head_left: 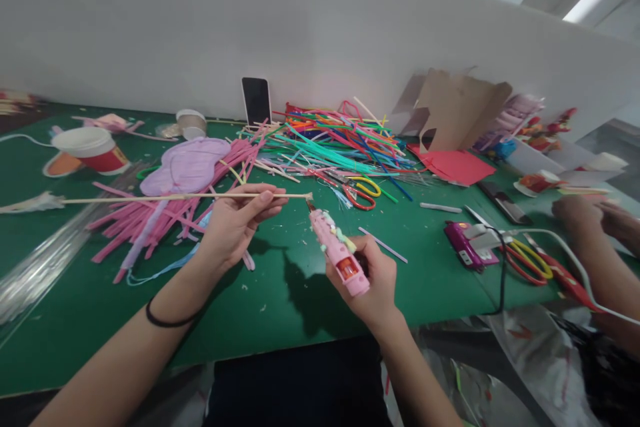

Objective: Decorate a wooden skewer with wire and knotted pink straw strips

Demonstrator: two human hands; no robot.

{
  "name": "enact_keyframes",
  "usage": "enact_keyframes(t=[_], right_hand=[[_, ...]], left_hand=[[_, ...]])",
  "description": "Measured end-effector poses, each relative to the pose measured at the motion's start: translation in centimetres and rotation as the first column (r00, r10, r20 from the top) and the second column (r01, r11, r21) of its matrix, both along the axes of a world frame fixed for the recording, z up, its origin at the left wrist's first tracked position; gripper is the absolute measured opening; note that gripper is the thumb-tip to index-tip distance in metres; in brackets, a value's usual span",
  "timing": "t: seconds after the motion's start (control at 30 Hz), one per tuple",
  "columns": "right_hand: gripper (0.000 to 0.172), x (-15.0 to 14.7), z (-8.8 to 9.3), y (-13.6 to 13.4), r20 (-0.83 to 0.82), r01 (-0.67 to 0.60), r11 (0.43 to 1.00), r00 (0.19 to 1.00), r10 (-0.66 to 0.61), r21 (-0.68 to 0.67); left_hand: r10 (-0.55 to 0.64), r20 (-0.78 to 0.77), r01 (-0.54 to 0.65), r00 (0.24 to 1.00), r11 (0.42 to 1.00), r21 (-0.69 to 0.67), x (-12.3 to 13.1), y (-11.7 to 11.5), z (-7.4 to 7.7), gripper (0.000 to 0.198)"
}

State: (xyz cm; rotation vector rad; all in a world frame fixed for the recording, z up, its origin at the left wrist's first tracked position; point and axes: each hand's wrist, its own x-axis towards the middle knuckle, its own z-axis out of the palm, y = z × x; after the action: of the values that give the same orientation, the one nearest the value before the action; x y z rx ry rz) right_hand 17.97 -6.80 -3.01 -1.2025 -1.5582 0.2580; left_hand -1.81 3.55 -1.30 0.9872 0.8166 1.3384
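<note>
My left hand [235, 223] pinches a long thin wooden stick [125, 199], held nearly level. The stick's left end widens into a pale wrapped part [35, 203]. In my right hand [370, 273] is a pink glue gun [331, 240] with pastel bits stuck on its body and an orange window. Its narrow nozzle points up at the stick's right tip and touches it or is very close; I cannot tell which. Behind my left wrist lie pink pipe cleaners [117, 223] and a lilac cloud-shaped piece [185, 165] on a lilac stem.
Colourful pipe cleaners [330, 140] are heaped at the back, by a phone [257, 101] and red-handled scissors [359, 197]. Paper cups [93, 149] stand left, above clear plastic wrap [45, 273]. At right are a purple plug block [465, 245], more scissors [525, 260] and another person's hands [580, 217].
</note>
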Motion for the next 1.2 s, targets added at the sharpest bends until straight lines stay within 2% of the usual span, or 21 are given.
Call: enact_keyframes(t=[0.2, 0.53, 1.2], right_hand=[[0.018, -0.36, 0.23, 0.35, 0.011, 0.014, 1.0, 1.0, -0.014, 0.022], [0.019, -0.06, -0.37, -0.07, -0.003, -0.019, 0.999, 1.0, 0.019, 0.04], [0.018, -0.22, -0.13, 0.23, 0.004, 0.008, 1.0, 1.0, -0.008, 0.014]], left_hand=[[0.001, -0.015, -0.001, 1.0, 1.0, -0.003, 0.02, -0.14, 0.21, 0.027], [0.006, -0.007, -0.006, 1.0, 1.0, 0.008, 0.07, -0.02, -0.02, 0.025], [0.018, 0.011, -0.018, 1.0, 1.0, 0.018, 0.05, -0.05, 0.14, 0.023]])
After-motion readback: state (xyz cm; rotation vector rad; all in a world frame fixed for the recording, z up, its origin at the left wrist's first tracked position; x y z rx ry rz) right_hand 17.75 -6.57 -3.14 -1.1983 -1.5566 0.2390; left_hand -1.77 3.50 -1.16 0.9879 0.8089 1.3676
